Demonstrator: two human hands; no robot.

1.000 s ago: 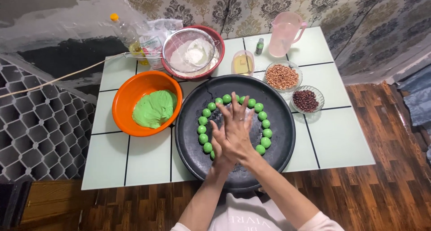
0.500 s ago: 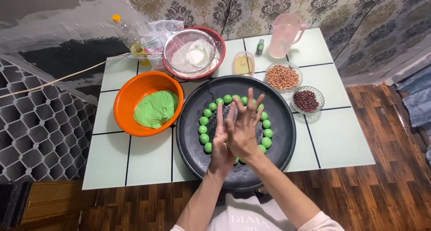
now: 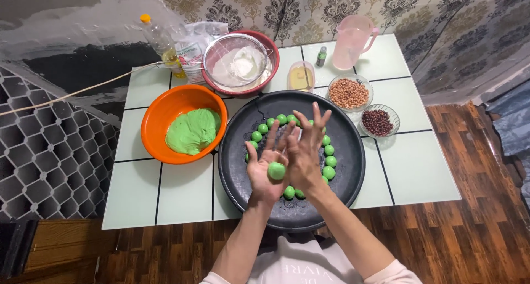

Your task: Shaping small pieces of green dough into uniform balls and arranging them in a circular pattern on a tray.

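The left hand (image 3: 265,171) lies palm up above the black tray (image 3: 353,168), fingers spread, with a green ball (image 3: 276,170) resting on the palm. The right hand (image 3: 305,151) stands edge-on just beside it, palm against the ball, fingers fanned upward. Neither grip closes: both hands are open flat, and the ball sits pressed between the two palms rather than clasped by fingers.

Under the hands, more green balls (image 3: 329,150) lie in a ring on the tray, partly hidden by the hands. The tray rests on the white counter (image 3: 182,193). Left of the tray, touching or nearly touching its rim, an orange bowl (image 3: 157,118) holds green dough (image 3: 193,130). Behind it are an oil bottle (image 3: 160,38), a bag (image 3: 192,44) and a red bowl (image 3: 265,77) with a sieve (image 3: 234,60) of white flour. To the right stand a pink jug (image 3: 353,41), a small cup (image 3: 301,76), a dish of peanuts (image 3: 349,92) and a dish of dark beans (image 3: 378,121).
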